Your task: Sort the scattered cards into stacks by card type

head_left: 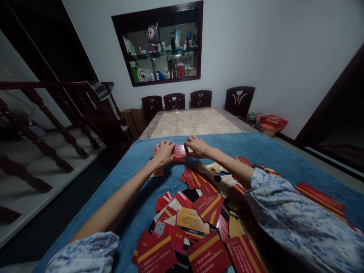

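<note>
Dim light covers a plain white wall [236,41]. A dark-framed, glass-shelved recessed cabinet [200,41] sits upper centre, four dark wooden chairs [169,103] mid-frame, a reddish-brown turned-wood railing [57,85] at left.

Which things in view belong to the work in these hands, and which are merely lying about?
Probably in use:
glossy red rectangular block, apparently stacked cards, between left hand and right hand
loose red printed cards with gold stripes
soft blue cloth

Probably just there:
purple plush toy
brown cardboard box
orange tapered bucket
</note>
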Demonstrator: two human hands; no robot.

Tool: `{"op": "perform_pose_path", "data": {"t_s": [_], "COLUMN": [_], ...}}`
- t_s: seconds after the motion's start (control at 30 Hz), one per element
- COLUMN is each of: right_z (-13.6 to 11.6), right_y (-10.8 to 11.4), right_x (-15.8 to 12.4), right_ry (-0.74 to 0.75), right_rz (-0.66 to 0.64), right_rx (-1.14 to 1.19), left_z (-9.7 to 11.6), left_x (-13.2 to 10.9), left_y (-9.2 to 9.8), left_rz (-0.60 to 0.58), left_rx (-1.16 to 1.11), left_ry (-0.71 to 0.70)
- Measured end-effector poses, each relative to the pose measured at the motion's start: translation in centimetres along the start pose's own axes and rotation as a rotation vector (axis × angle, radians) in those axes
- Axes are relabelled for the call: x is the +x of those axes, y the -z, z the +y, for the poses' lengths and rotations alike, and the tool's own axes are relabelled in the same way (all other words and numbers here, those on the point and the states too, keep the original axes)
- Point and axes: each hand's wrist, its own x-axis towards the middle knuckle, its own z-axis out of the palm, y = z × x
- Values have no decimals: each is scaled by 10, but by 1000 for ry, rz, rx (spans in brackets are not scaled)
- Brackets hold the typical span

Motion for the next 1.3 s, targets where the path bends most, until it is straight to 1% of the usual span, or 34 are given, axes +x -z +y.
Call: {"op": "perform_pose_path", "data": {"t_s": [0.2,0.43,0.83,0.97,1.17,1.3], "right_z": [11,16,18,19,17,15], "right_y": [-13,-30,-46,-48,-42,-40], "right_x": [24,46,68,70,69,70], "right_ry": [-37,-84,-101,-127,-183,-183], "right_rz": [-35,-139,-219,-246,-274,-295], "right_rx": [7,1,4,24,45,37], "left_z": [-8,-16,-32,-35,-41,-44], "left_x": [21,40,61,66,71,75], "left_y": [-10,-24,-40,-44,-47,-48], "left_rz": [-47,-148,-251,-283,-344,-362], "left_rx": [44,82,91,67,81,88], "left_ry": [22,60,95,105,107,89]}}
